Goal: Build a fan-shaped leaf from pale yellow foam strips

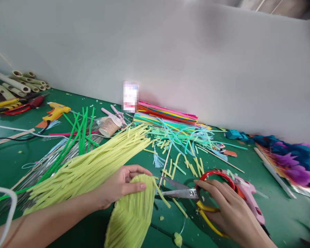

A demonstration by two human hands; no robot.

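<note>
Green worktop (281, 220), set against a plain grey wall (170, 51), carries craft stock and scattered offcuts (197, 167). Left hand (124, 187): grip closed on the upper end of a leaf-shaped piece (135, 217) of yellow-green fuzzy stems, thumb flat on the near face, fingers bent over the top edge. Piece is located at the near edge of view, held tilted, with loose stem ends projecting on its right side. Right hand (222, 201): grip closed around the handles of the scissors (192, 193), one loop red, one yellow; exact finger placement inside the loops is partly hidden. Blades stand parted, tips directed at the piece's right edge; contact with the loose ends cannot be determined. Pink glue gun (249, 196) lies just beside the right hand. Bundle of yellow-green stems (100, 160) lies behind the left forearm.
</note>
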